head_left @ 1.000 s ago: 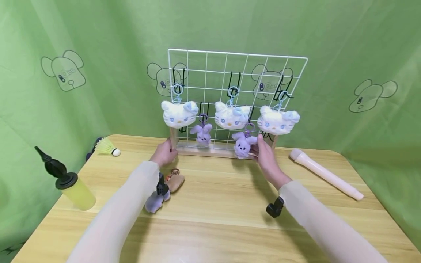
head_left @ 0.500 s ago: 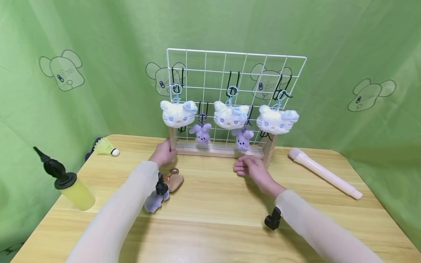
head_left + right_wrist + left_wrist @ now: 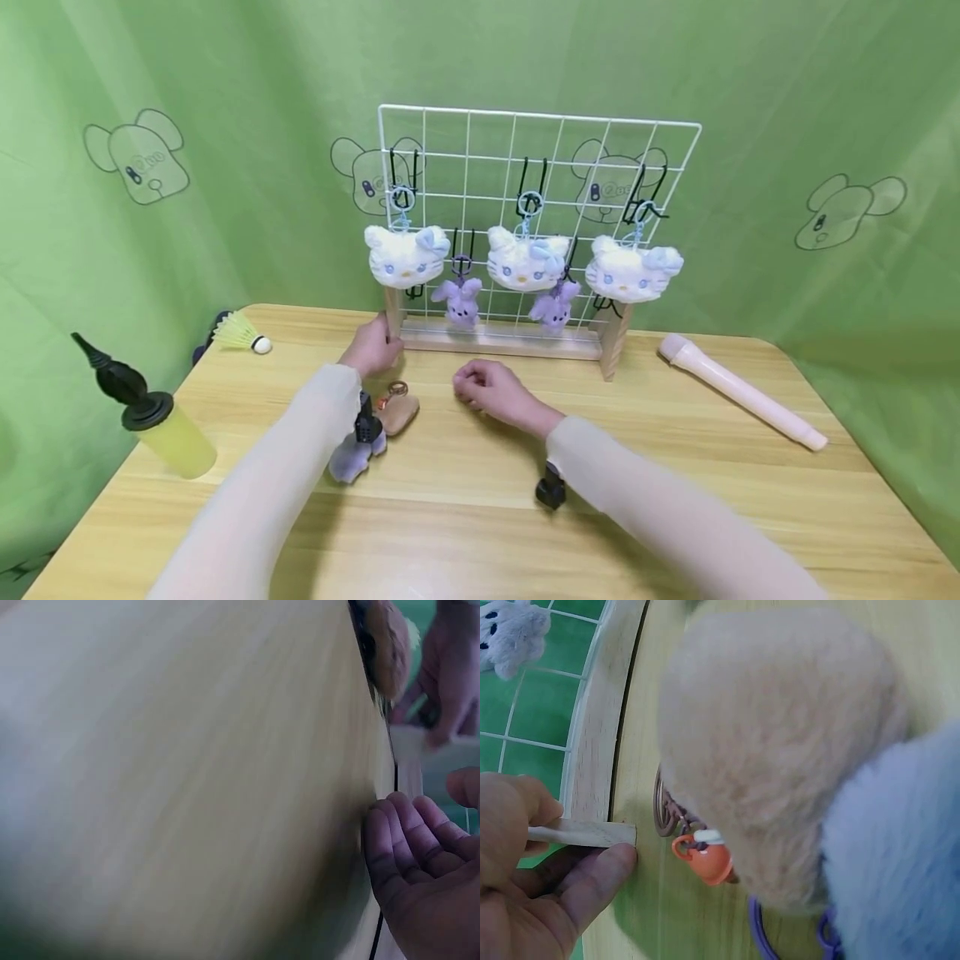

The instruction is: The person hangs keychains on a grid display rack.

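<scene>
My left hand (image 3: 372, 348) grips the left wooden foot (image 3: 592, 832) of a white wire grid rack (image 3: 540, 115), thumb on one side and fingers on the other. My right hand (image 3: 495, 390) holds nothing, its fingers loosely curled over the table in front of the rack's wooden base (image 3: 495, 342). Three white cat plush keychains, one being the middle cat (image 3: 525, 262), hang from black hooks. Lower down hang a left purple rabbit plush (image 3: 462, 304) and a right one (image 3: 553, 308). A tan plush keychain (image 3: 399, 414) with a brown ring lies beside my left wrist.
A bluish-purple plush (image 3: 349, 461) lies partly hidden by my left wrist camera. Farther left are a yellow pump (image 3: 180, 442) with a black top and a shuttlecock (image 3: 242, 333). A pale pink microphone-shaped stick (image 3: 742, 393) lies at right. Green cloth (image 3: 750, 83) surrounds the table.
My right hand has left the right purple rabbit plush and moved left and toward me, its fingers curling loosely. That rabbit has swung back toward the grid. My left hand stays on the foot.
</scene>
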The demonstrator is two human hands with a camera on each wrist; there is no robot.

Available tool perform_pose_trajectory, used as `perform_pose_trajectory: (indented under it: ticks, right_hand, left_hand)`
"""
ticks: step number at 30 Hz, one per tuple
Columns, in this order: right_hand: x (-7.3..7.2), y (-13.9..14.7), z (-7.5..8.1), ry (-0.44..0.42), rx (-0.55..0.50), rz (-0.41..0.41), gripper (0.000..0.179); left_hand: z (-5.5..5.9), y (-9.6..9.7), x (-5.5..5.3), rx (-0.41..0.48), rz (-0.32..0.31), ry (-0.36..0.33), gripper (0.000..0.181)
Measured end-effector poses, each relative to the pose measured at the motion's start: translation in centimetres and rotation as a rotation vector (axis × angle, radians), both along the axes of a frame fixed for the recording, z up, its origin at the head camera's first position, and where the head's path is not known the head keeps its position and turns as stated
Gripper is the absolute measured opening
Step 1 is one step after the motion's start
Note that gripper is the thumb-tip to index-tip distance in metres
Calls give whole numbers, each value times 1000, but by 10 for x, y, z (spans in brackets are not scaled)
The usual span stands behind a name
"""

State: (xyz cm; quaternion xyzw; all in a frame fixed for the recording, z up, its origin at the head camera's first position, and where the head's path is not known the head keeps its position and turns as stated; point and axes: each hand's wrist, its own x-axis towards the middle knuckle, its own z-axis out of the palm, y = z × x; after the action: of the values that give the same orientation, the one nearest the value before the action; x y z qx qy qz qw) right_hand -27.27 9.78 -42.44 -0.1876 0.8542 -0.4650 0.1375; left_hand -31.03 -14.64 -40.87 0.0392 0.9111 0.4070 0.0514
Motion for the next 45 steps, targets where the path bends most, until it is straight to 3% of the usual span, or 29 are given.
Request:
perform_pose_trajectory:
  ticks: [7, 12, 24, 32, 41, 45]
  right_hand:
    - [-8, -46, 0, 114, 130, 67, 24]
    - [-12, -61, -1, 102, 148, 80, 24]
    - [-12, -84, 1, 125, 255, 56, 25]
    - [-12, -87, 2, 163, 339, 69, 18]
    - [-12, -86, 1, 180, 330, 95, 15]
    - [-11, -86, 3, 151, 332, 95, 9]
  left_hand:
    - [-1, -3, -1, 9, 2, 5, 61]
    - [-2, -3, -2, 0, 4, 14, 60]
    - [-3, -2, -4, -38, 9, 56, 54]
    - [-3, -1, -3, -8, 2, 32, 57]
    - [-3, -1, -3, -28, 11, 23, 49]
    - [-3, -2, -3, -31, 9, 34, 45]
